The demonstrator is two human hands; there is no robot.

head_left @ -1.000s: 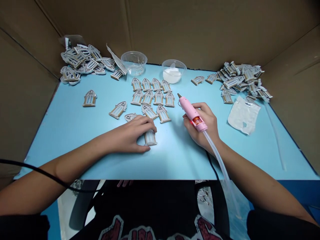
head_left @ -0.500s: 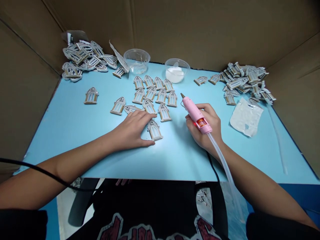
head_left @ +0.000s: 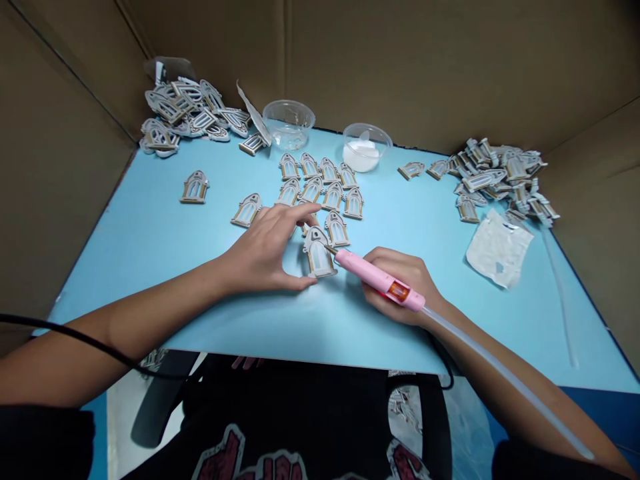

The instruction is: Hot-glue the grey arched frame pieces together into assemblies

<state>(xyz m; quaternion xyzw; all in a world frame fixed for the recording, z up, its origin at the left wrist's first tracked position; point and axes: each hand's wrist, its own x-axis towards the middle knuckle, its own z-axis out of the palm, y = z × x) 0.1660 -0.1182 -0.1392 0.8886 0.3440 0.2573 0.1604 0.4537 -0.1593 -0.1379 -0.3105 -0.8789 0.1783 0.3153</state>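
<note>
Left grip point(head_left: 263, 250) spread around one arched window piece point(head_left: 319, 261), thumb on its lower edge, fingers reaching over the top, a light closed hold. Piece looks like layered tan-and-grey card with pale panes, flat on the blue table point(head_left: 125, 280). Right grip point(head_left: 400, 283) wrapped round a pink hot glue pen point(head_left: 377, 279), its metal nozzle point(head_left: 330, 249) at the piece's upper right edge; contact hard to make out. Left fingers partly hide the matching pieces point(head_left: 337, 229) behind.
</note>
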